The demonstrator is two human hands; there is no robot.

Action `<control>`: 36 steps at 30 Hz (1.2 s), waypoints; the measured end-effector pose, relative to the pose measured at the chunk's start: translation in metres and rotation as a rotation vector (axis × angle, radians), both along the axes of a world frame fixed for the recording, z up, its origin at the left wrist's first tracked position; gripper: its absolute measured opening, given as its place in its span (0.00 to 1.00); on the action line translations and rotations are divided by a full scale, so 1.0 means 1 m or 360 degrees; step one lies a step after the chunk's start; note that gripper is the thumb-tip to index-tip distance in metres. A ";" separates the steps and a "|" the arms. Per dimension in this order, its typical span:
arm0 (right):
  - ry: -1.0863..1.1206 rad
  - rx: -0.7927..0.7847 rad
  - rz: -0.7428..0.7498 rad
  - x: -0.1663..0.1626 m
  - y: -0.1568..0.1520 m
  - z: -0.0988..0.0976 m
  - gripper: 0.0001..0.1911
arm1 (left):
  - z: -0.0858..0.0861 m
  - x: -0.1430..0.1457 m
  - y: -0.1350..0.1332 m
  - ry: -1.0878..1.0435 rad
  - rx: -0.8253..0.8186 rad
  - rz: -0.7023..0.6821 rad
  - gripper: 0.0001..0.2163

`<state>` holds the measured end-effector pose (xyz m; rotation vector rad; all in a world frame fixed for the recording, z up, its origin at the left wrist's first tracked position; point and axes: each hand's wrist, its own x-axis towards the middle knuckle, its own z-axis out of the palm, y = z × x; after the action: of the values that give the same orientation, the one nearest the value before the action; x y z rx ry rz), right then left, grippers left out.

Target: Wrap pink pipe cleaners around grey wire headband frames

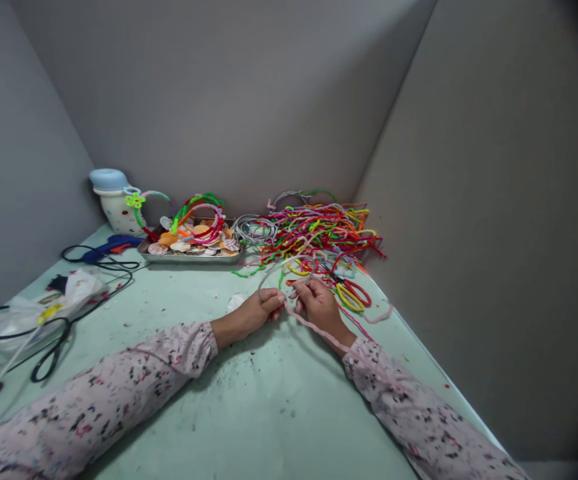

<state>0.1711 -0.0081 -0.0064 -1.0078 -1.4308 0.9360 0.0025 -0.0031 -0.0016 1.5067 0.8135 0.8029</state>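
Observation:
My left hand (270, 304) is closed in a pinch on one end of a thin pale hoop (275, 267), which looks like a bare headband. The hoop arches up and over toward my right hand (315, 298), whose fingers are also pinched together near its other side. A fuzzy pink pipe cleaner (313, 327) starts between the hands and trails across my right wrist. What exactly the right fingertips grip is partly hidden. Just right of that hand lie scissors (351, 295) with red and yellow handles. A whitish shell-like piece (236, 302) rests behind my left wrist.
A heap of coloured pipe cleaners (319, 230) and coiled grey hoops (256, 230) stand at the back. A metal tray (193, 259) holds shells, with wrapped headbands (209, 223) on top. Left are a cup (119, 210), black cable (71, 320) and plastic bag (81, 290). Walls enclose the table.

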 end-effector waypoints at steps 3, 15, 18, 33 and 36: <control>-0.0013 -0.0012 -0.0029 0.001 0.000 0.000 0.14 | 0.004 0.001 -0.002 -0.0029 -0.0057 0.0023 0.14; 0.0046 -0.0076 -0.0045 0.000 0.001 0.001 0.16 | 0.006 0.003 -0.002 -0.0112 -0.0211 0.0101 0.13; 0.0055 -0.0089 -0.0010 -0.001 0.002 -0.001 0.16 | 0.003 0.002 -0.001 -0.0114 -0.0187 0.0079 0.12; 0.0078 -0.0162 0.0005 -0.003 0.001 0.003 0.16 | 0.005 0.001 -0.002 -0.0053 -0.0063 0.0061 0.14; 0.0111 -0.0198 -0.0011 -0.002 0.004 0.000 0.16 | 0.006 0.001 -0.003 -0.0076 -0.0084 0.0086 0.12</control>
<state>0.1695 -0.0043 -0.0063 -1.0605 -1.3238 1.0557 0.0034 -0.0058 0.0046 1.4188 0.8363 0.8480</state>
